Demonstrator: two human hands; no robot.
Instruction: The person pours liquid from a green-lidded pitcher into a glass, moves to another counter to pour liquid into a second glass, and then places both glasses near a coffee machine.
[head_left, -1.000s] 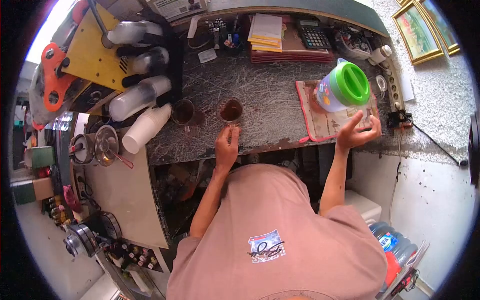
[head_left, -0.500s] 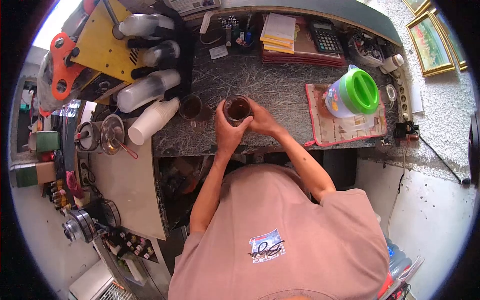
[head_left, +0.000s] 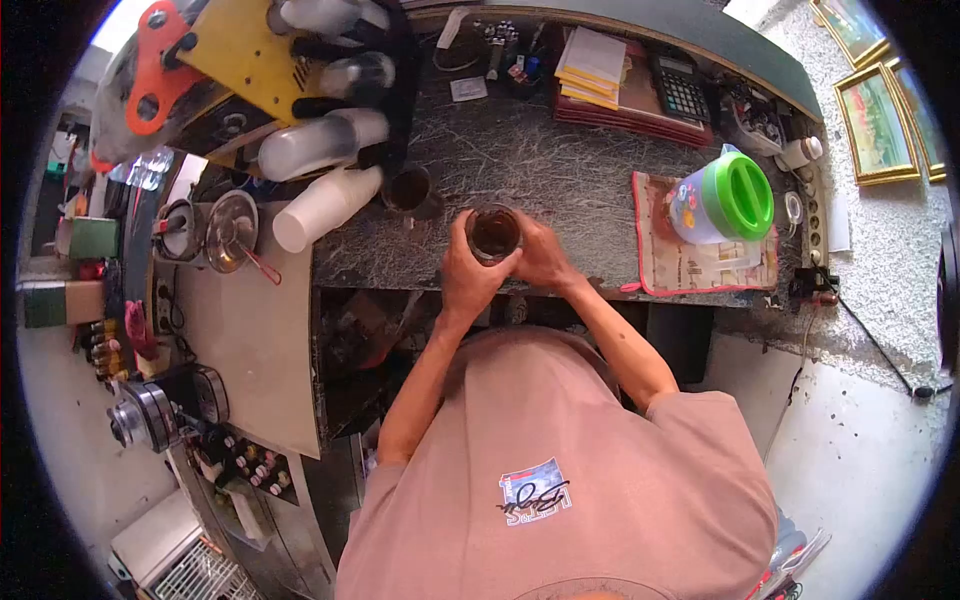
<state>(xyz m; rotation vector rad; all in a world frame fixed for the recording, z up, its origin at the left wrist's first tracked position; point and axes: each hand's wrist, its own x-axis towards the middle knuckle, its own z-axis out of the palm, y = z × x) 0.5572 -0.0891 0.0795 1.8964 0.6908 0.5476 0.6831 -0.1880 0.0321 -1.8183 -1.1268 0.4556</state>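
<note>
Between my two hands is a drinking glass (head_left: pixel 494 235) of dark liquid, near the front edge of the counter. My left hand (head_left: pixel 472 270) wraps its left side, and my right hand (head_left: pixel 543 252) curls round the right side; the fingers of both are closed on it. Seen from above, the glass looks close to upright. Whether its base touches the counter is hidden. A second dark glass (head_left: pixel 408 188) stands apart, up and left of my left hand.
Stacked paper cups (head_left: pixel 325 208) and clear plastic cups (head_left: pixel 322 145) jut out at left. On a cloth (head_left: pixel 655 265) at right stands a green-lidded pitcher (head_left: pixel 735 195). Folders (head_left: pixel 630 118) and a calculator (head_left: pixel 682 88) lie at the back. The scratched counter (head_left: pixel 560 170) ends just before my body.
My hands have drawn the held glass toward my body, away from the line of the second glass. The whole view has also shifted and turned slightly.
</note>
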